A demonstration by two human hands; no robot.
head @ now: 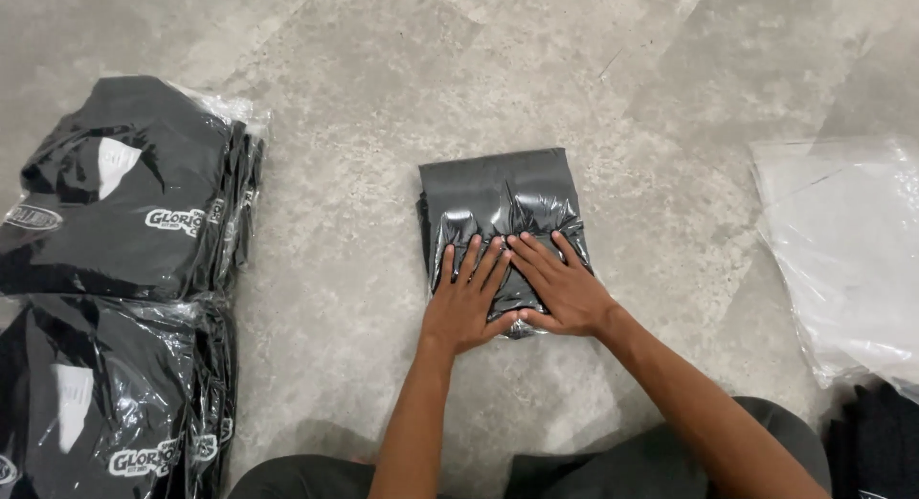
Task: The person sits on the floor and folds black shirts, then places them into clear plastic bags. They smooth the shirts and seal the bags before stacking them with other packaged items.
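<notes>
Black folded garment in a clear plastic bag (pixel 503 216) lies flat on the grey concrete floor (pixel 383 97), roughly at the middle of the view and directly ahead of the person's knees. The plastic is glossy and creased, catching light along its upper half.

Left hand (pixel 466 303) rests palm down on the near left part of the package, fingers spread and pointing away from the body. Right hand (pixel 560 286) rests palm down on the near right part, fingers angled toward the left so that their tips meet or slightly overlap the left hand's fingertips near the package's centre line. Neither hand is closed around anything; both are flat and pressing on the bag's surface, with no grasp.

Both forearms are bare and extend from the lower edge of the frame. Dark trousers (pixel 661 465) cover the person's legs at the bottom of the view.

At the left, well apart from the package, stand two stacks of bagged black garments (pixel 124 212) with white printed patches, one stack nearer the top and one nearer the bottom edge. At the right, also well apart, lies a pile of empty clear plastic bags (pixel 847 245). A dark fabric item (pixel 881 442) shows in the lower right corner, partly cut off by the frame.
</notes>
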